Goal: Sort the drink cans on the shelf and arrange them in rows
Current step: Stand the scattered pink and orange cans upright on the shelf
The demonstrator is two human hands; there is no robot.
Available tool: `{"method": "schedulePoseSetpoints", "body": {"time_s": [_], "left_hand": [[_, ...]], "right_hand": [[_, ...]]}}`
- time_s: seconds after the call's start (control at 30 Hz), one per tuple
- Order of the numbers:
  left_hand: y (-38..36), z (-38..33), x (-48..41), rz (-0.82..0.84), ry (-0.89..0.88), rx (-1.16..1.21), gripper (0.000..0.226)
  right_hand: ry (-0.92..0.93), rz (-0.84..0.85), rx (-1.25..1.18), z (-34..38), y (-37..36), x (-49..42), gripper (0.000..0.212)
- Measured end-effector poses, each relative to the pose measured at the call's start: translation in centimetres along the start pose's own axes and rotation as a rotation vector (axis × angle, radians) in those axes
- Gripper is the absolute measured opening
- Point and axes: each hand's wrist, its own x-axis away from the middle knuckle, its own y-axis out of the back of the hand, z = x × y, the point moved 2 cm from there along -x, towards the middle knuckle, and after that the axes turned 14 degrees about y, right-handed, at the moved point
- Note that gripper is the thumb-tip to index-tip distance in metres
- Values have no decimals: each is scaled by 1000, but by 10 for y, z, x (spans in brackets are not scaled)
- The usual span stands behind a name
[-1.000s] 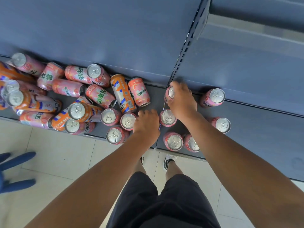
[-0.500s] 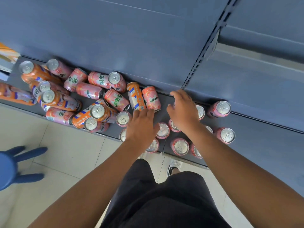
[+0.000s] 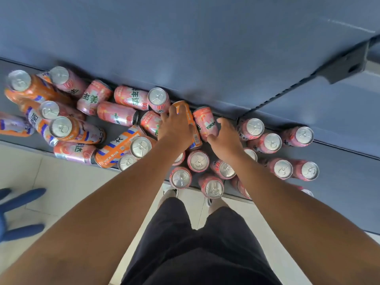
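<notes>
Two hands reach onto the blue shelf [image 3: 345,182]: the left hand [image 3: 174,128] curls its fingers over an orange can [image 3: 186,110] lying on its side; the right hand [image 3: 225,136] grips the pink can [image 3: 205,123] just beside it; upright pink cans [image 3: 272,142] stand rightward.

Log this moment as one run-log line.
step: grasp | left hand: grips orange can | right hand: grips pink can | upright pink cans: grouped right | lying cans: jumbled left
</notes>
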Motion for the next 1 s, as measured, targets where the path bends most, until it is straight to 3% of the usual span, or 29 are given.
{"method": "schedulePoseSetpoints", "body": {"time_s": [0.23,0.47,0.7,0.9,1.0], "left_hand": [[-28,-4,-35,74,129,-10,66],[-42,-15,-53,13,222,75,71],[-48,-27,-60,16,299,121,70],[-57,-35,-63,-4,363,112,80],[-55,-36,-63,-51,397,162,74]], "right_hand": [[-128,81,-95,-21,-23,-32,59],[-127,84,-109,-30,-26,-43,56],[-22,-161,-3,-16,-7,-16,62],[91,-169,203,-17,-5,-3,58],[166,-187,246,-17,-3,-4,57]]}}
